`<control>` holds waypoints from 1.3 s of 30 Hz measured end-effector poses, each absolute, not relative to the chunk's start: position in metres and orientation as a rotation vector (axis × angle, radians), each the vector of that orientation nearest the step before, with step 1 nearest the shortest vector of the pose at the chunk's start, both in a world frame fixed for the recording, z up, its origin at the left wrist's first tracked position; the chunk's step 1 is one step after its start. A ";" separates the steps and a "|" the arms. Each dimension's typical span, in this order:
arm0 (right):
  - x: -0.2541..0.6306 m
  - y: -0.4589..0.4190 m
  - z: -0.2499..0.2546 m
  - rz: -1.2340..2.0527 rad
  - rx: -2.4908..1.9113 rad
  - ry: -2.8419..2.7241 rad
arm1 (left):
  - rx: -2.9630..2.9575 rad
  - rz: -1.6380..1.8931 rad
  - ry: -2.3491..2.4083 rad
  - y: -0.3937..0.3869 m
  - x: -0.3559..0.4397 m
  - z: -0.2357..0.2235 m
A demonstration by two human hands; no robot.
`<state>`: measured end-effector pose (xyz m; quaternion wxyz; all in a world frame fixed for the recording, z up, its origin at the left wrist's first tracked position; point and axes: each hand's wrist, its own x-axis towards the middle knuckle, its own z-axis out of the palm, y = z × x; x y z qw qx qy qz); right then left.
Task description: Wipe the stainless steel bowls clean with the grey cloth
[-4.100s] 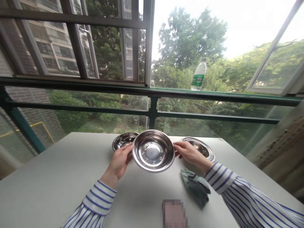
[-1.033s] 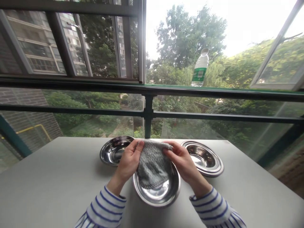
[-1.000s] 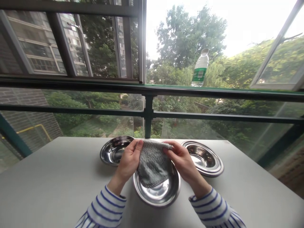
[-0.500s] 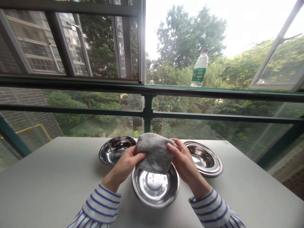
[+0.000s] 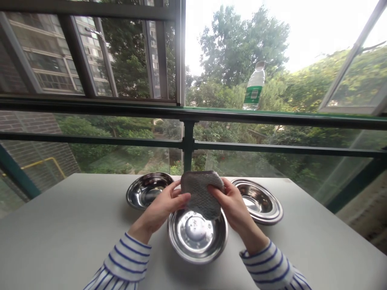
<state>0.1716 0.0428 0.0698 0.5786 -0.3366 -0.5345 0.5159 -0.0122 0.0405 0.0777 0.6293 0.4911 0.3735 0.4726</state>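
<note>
A grey textured cleaning cloth point(image 5: 201, 195), squarish with a darker edge, is held up between my two hands. My left hand point(image 5: 165, 203) is closed on its left side, thumb on the front face. On the right side, my right hand point(image 5: 232, 203) pinches it, thumb across the front and fingers behind. Below the cloth stands a shiny steel bowl point(image 5: 198, 253) with water drops on its bottom; the cloth hides part of its far rim.
On the white table point(image 5: 75, 233), a steel bowl point(image 5: 136, 195) stands at back left. Stacked steel bowls point(image 5: 272, 215) are at back right. Behind the table runs a dark railing point(image 5: 136, 110); a plastic bottle point(image 5: 254, 92) with a green label stands beyond it.
The cloth has turned over or been refolded in my hands and now looks darker and more compact. My left hand has shifted slightly right. The bowls have not moved.
</note>
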 end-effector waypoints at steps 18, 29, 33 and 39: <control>0.164 0.039 0.057 0.686 -0.825 -1.583 | 1.006 1.231 1.231 0.041 -0.001 0.074; 0.148 0.021 0.056 0.157 -0.676 -2.208 | 0.494 1.263 0.452 0.031 0.018 0.072; 0.153 0.025 0.054 0.003 -0.729 -2.151 | 0.455 1.248 0.410 0.028 0.017 0.075; 0.155 0.035 0.045 0.007 -0.805 -2.090 | 0.515 1.272 0.316 0.025 0.019 0.070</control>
